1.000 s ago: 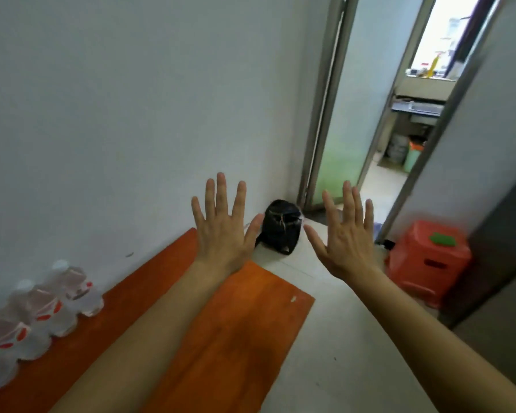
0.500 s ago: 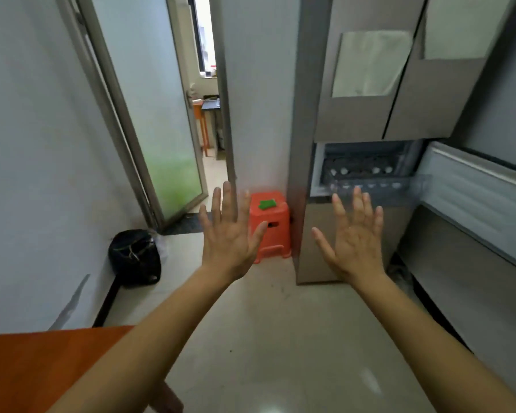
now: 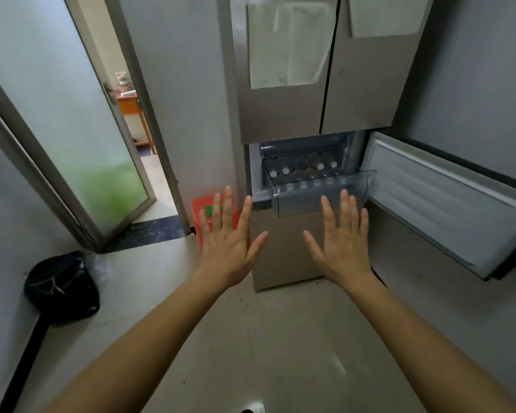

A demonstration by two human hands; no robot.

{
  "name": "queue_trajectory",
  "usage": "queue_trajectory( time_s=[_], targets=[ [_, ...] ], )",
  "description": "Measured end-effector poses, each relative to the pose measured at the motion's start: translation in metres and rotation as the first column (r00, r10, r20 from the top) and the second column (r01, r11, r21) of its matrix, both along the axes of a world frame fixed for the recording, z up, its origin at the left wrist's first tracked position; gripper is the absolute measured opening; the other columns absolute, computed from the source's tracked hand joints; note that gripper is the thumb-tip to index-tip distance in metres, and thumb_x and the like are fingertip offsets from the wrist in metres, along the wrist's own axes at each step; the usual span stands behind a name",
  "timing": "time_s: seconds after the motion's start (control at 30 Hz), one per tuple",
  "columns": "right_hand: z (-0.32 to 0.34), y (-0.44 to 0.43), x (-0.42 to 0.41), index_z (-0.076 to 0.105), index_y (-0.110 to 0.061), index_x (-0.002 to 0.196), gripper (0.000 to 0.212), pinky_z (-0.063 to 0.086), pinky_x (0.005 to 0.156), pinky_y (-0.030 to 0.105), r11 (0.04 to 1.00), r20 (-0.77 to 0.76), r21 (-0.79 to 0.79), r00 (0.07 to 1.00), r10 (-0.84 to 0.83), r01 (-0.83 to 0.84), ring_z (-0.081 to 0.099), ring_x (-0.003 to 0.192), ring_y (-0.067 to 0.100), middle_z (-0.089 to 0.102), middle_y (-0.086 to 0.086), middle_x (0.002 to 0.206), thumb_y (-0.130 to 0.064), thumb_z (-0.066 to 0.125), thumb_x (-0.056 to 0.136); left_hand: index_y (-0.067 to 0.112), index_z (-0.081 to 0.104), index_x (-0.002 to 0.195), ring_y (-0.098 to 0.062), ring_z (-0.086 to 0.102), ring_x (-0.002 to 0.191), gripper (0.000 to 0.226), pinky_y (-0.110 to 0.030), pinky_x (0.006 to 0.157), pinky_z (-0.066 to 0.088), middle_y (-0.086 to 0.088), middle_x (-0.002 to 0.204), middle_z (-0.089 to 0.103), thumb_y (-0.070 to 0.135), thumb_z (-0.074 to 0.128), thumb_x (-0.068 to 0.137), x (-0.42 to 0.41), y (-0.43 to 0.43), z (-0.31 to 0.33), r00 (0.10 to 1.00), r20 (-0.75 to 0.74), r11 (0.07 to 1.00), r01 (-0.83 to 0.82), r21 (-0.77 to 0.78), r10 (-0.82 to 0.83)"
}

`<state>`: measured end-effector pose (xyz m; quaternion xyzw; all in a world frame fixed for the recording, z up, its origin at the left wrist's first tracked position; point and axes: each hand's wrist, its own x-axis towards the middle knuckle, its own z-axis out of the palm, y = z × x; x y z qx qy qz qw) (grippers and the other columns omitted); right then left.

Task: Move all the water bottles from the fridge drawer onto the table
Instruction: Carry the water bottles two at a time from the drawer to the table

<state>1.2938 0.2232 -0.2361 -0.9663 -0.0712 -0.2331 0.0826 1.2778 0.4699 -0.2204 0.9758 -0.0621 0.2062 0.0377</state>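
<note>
A clear plastic fridge drawer [image 3: 319,198] stands pulled out of the grey fridge [image 3: 283,114] straight ahead. Inside it lie several water bottles [image 3: 303,169], seen mostly as white caps. My left hand [image 3: 228,236] is held up flat with fingers spread, empty, left of and below the drawer. My right hand [image 3: 341,236] is also flat and empty, its fingertips just under the drawer's front wall as seen from here, apart from it. The table is out of view.
The fridge's lower door [image 3: 447,204] hangs swung open to the right. An orange plastic stool [image 3: 200,210] stands left of the fridge, partly behind my left hand. A black bag [image 3: 61,286] sits on the floor at the left wall. A frosted glass door [image 3: 72,123] stands open.
The view has swung right from the orange table with bottles to the fridge, which is now closer and centred. Both hands stay flat, spread and empty.
</note>
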Motion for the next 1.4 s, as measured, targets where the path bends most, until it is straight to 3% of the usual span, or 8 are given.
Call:
queue_trajectory(
  time_s=[0.2, 0.4, 0.7, 0.93, 1.07, 1.27, 1.4],
  targets=[
    [-0.019, -0.014, 0.123, 0.005, -0.019, 0.160, 0.085, 0.006, 0.121, 0.059, 0.998, -0.060, -0.055, 0.997, -0.047, 0.044, -0.007, 0.153, 0.037, -0.013, 0.020, 0.165, -0.060, 0.041, 0.096, 0.032, -0.018, 0.155, -0.028, -0.027, 0.148, 0.082, -0.060, 0.118, -0.006, -0.008, 0.161, -0.031, 0.076, 0.007, 0.091, 0.133, -0.017, -0.031, 0.995, -0.084, 0.999, 0.046, -0.015, -0.047],
    [-0.012, -0.048, 0.217, 0.001, -0.021, 0.161, 0.080, 0.005, 0.123, 0.053, 0.990, -0.150, -0.021, 0.978, -0.144, 0.143, -0.004, 0.153, 0.033, -0.008, 0.018, 0.166, -0.063, 0.029, 0.099, 0.033, -0.017, 0.155, -0.027, -0.034, 0.146, 0.082, -0.061, 0.119, -0.005, -0.006, 0.156, -0.040, 0.077, -0.004, 0.087, 0.253, -0.051, -0.039, 0.959, -0.247, 0.990, 0.134, -0.032, -0.138],
    [-0.043, -0.127, 0.341, 0.021, -0.016, 0.158, 0.074, 0.014, 0.122, 0.051, 0.982, -0.273, 0.003, 0.945, -0.179, 0.187, 0.010, 0.152, 0.036, 0.013, 0.021, 0.164, -0.060, 0.032, 0.100, 0.031, -0.004, 0.158, -0.028, -0.020, 0.151, 0.084, -0.059, 0.118, -0.005, -0.006, 0.163, -0.024, 0.076, 0.000, 0.088, 0.386, -0.118, -0.071, 0.895, -0.400, 0.980, 0.186, -0.064, -0.196],
    [-0.081, -0.178, 0.458, 0.034, -0.015, 0.152, 0.066, 0.033, 0.111, 0.049, 1.000, -0.440, 0.005, 0.898, -0.020, 0.025, 0.024, 0.147, 0.035, 0.029, 0.021, 0.158, -0.057, 0.038, 0.100, 0.031, -0.003, 0.158, -0.031, -0.010, 0.152, 0.076, -0.060, 0.119, 0.003, -0.010, 0.165, -0.015, 0.070, 0.014, 0.095, 0.470, -0.169, -0.109, 0.859, -0.509, 0.999, 0.039, -0.024, -0.046],
    [-0.092, -0.204, 0.516, 0.040, -0.014, 0.147, 0.060, 0.044, 0.102, 0.043, 0.997, -0.509, 0.036, 0.857, 0.082, -0.074, 0.040, 0.133, 0.033, 0.043, 0.018, 0.146, -0.053, 0.040, 0.101, 0.027, 0.003, 0.159, -0.032, -0.006, 0.152, 0.074, -0.060, 0.119, 0.007, -0.013, 0.166, -0.007, 0.065, 0.021, 0.098, 0.502, -0.195, -0.121, 0.828, -0.559, 0.998, -0.059, -0.006, 0.046],
    [-0.110, -0.196, 0.576, 0.040, -0.016, 0.146, 0.053, 0.050, 0.092, 0.047, 0.974, -0.622, 0.080, 0.753, 0.217, -0.214, 0.047, 0.128, 0.038, 0.043, 0.019, 0.145, -0.045, 0.045, 0.101, 0.028, 0.011, 0.158, -0.036, 0.003, 0.151, 0.074, -0.061, 0.117, 0.016, -0.015, 0.165, -0.003, 0.065, 0.031, 0.097, 0.528, -0.207, -0.139, 0.768, -0.620, 0.974, -0.227, -0.030, 0.159],
    [-0.122, -0.175, 0.598, 0.033, -0.020, 0.152, 0.060, 0.049, 0.097, 0.047, 0.954, -0.665, 0.086, 0.697, 0.269, -0.286, 0.046, 0.131, 0.037, 0.041, 0.016, 0.150, -0.045, 0.049, 0.100, 0.029, 0.011, 0.157, -0.045, 0.014, 0.147, 0.072, -0.059, 0.113, 0.029, -0.021, 0.163, 0.003, 0.062, 0.034, 0.098, 0.553, -0.196, -0.150, 0.745, -0.639, 0.954, -0.295, -0.056, 0.193]
  ],
)
